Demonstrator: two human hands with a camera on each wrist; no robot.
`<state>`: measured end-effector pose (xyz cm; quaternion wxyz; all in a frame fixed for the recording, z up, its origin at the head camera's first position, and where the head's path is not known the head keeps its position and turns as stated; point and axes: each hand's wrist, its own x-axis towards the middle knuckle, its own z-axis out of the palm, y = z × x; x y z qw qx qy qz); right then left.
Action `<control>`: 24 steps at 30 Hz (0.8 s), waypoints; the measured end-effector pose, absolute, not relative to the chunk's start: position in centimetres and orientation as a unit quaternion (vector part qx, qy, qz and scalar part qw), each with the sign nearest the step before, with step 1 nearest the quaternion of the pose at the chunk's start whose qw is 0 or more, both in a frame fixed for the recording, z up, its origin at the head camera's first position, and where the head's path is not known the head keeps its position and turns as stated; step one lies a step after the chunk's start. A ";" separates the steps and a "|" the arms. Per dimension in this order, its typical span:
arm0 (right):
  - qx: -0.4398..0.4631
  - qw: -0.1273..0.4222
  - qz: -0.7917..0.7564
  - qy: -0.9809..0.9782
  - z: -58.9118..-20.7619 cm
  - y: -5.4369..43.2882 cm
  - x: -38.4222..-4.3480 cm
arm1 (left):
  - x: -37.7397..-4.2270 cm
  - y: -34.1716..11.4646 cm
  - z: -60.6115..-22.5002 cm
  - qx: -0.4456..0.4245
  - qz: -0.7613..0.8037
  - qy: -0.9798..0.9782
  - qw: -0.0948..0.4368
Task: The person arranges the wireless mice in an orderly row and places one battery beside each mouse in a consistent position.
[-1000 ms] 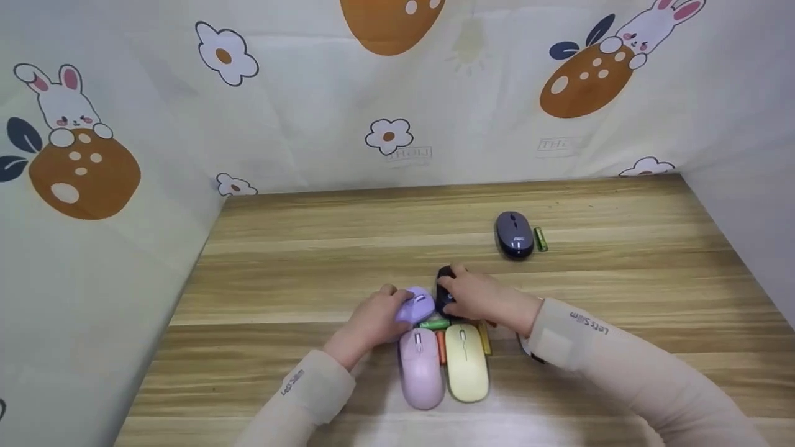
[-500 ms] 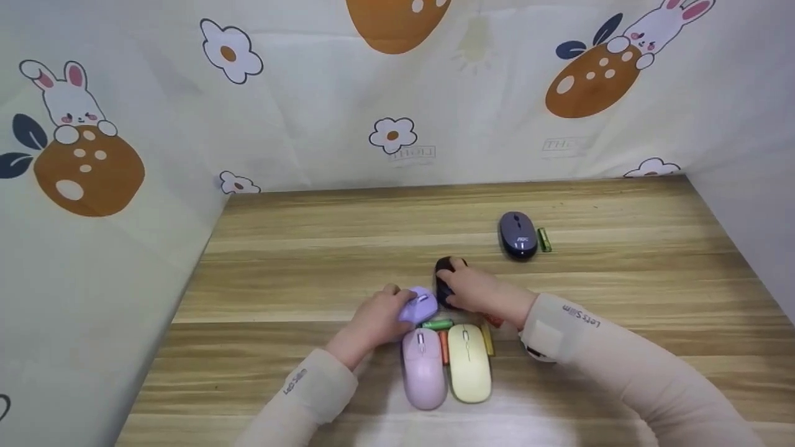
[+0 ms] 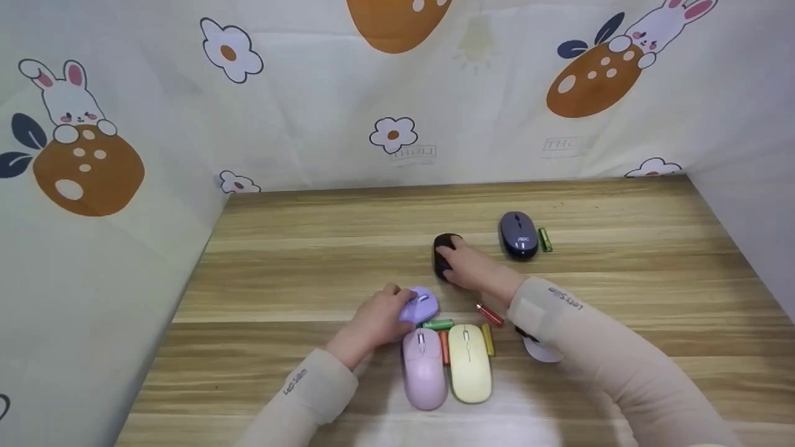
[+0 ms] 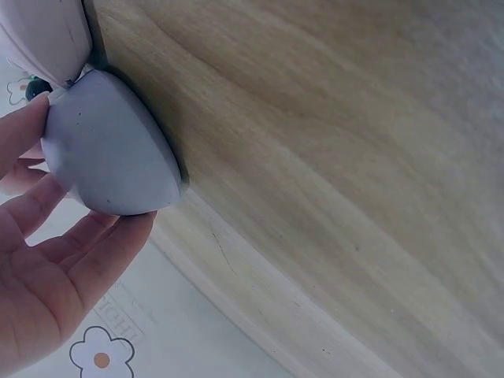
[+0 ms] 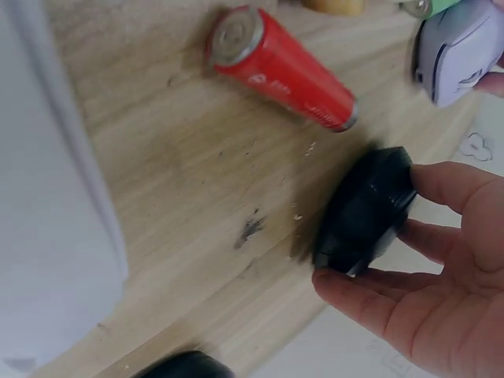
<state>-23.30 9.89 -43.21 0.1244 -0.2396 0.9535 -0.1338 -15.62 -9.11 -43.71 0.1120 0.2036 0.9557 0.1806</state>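
My left hand (image 3: 379, 313) grips a small purple computer mouse (image 3: 424, 305), thumb on one side and fingers on the other; the left wrist view shows the mouse's rounded back (image 4: 114, 150). Farther up the table, my right hand (image 3: 475, 266) holds a black computer mouse (image 5: 364, 209) by its sides, between thumb and fingertips. Just below the purple mouse lie a green battery (image 3: 438, 324) and a pink mouse (image 3: 425, 369). Behind the right hand, toward the person, a red battery (image 3: 490, 315) rests on the wood.
A yellow mouse (image 3: 470, 366) lies beside the pink one, an orange battery (image 3: 444, 346) between them and a yellow battery (image 3: 489, 340) on its right. A dark grey mouse (image 3: 518, 234) and green battery (image 3: 545, 239) sit back right. A white mouse (image 3: 542, 351) is partly under the right sleeve.
My right hand has moved the black mouse away from the purple mouse, toward the back of the table. The red battery has come into full view. My left hand stays on the purple mouse.
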 end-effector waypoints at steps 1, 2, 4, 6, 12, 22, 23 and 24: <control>-0.233 0.125 -0.136 0.955 -43.3 9.9 -23.5 | -15.6 -9.1 -43.7 0.203 0.181 0.956 0.113; -0.229 0.124 -0.138 0.956 -43.4 9.8 -23.7 | -15.7 -9.1 -43.7 0.203 0.181 0.955 0.114; -0.220 0.122 -0.137 0.958 -43.6 9.8 -24.1 | -15.7 -9.1 -43.7 0.203 0.181 0.955 0.114; -0.218 0.115 -0.134 0.960 -43.7 9.6 -24.4 | -15.6 -9.1 -43.7 0.202 0.183 0.956 0.114; -0.217 0.109 -0.136 0.960 -44.0 9.3 -25.1 | -15.5 -9.0 -43.7 0.200 0.180 0.957 0.112; -0.199 0.127 -0.139 0.962 -44.0 8.9 -25.6 | -15.6 -9.1 -43.7 0.206 0.178 0.957 0.096; -0.198 0.128 -0.140 0.962 -44.0 8.8 -25.7 | -15.6 -9.1 -43.8 0.206 0.178 0.957 0.096; -0.196 0.129 -0.141 0.962 -44.1 8.8 -25.7 | -15.6 -9.1 -43.8 0.206 0.179 0.957 0.097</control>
